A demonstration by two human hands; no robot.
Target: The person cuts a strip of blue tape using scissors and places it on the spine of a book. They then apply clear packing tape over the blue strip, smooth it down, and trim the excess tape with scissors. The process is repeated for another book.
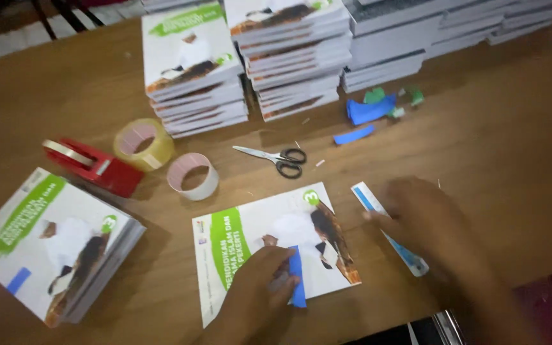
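Observation:
A white and green book lies flat on the wooden table in front of me. My left hand rests on its lower part, fingers pressed on a blue strip of paper or tape on the cover. My right hand hovers, blurred, to the right of the book, over a white and blue ruler. Whether it grips the ruler is unclear.
A stack of the same books lies at the left. Taller book stacks stand at the back. A red tape dispenser, two tape rolls, scissors and blue and green scraps lie between.

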